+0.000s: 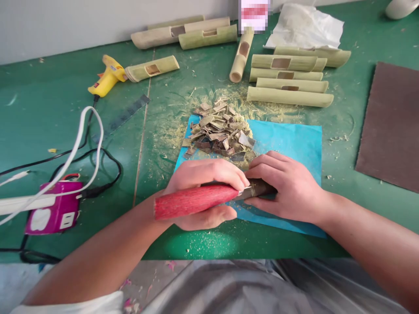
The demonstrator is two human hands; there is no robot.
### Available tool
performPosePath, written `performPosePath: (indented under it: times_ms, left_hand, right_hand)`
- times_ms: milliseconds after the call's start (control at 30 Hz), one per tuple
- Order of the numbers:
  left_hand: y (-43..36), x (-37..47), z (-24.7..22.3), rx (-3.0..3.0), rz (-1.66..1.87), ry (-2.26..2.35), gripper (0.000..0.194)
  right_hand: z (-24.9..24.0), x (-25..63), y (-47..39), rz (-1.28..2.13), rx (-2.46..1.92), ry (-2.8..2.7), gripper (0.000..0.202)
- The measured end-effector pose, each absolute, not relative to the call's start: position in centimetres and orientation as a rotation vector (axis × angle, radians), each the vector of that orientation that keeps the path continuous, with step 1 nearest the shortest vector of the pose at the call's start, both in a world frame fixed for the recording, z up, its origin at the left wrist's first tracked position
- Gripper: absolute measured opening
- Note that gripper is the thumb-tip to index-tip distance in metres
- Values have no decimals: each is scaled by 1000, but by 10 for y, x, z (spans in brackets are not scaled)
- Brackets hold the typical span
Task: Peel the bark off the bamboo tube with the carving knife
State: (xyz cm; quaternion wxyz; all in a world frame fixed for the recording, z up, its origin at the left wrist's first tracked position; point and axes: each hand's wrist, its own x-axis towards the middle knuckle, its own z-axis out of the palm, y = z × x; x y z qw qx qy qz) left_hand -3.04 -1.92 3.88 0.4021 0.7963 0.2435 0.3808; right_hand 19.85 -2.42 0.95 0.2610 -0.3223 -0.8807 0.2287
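Observation:
My left hand (209, 174) is closed around a carving tool with a red wooden handle (193, 201). Its short metal tip points right and meets a dark brown bamboo piece (260, 188). Fingers of my right hand (291, 185) wrap that piece from the right, and part of it is hidden beneath them. Both hands are over a blue sheet (284, 139) on the green table. Just beyond them lies a heap of brown and grey bamboo chips (222, 131), with pale dust around it.
Cut bamboo tubes (290, 97) lie at the back right, more (207, 38) along the wall. A yellow glue gun (106, 78) touches one tube (163, 67). Cables and a purple power block (54, 209) are at left. A brown sheet (391, 126) lies right, white paper (306, 26) behind.

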Motion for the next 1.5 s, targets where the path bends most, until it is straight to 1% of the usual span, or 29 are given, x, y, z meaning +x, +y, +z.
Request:
performPosePath:
  times_ms: [67,333,733,1067,1367,1500]
  left_hand:
    - [-20,-30,40,2020,970,619,28]
    - [-18,-31,38,2024,945,616,24]
    - [-17,-31,38,1985,961,652,11]
    - [-19,-28,43,2062,944,718,12]
    - [-24,-30,45,2028,1106,754,7]
    - [-26,-33,44,2062,1117,737,7]
  right_hand:
    - [10,198,-24,621,-872,-2380,22]
    - [10,198,-24,628,-878,-2389,23]
    - [10,198,-24,620,-880,-2384,25]
    - [10,198,-24,612,-884,-2383,25]
    - [11,198,-24,597,-891,-2408,24]
    - [11,198,-25,588,-904,-2395,22]
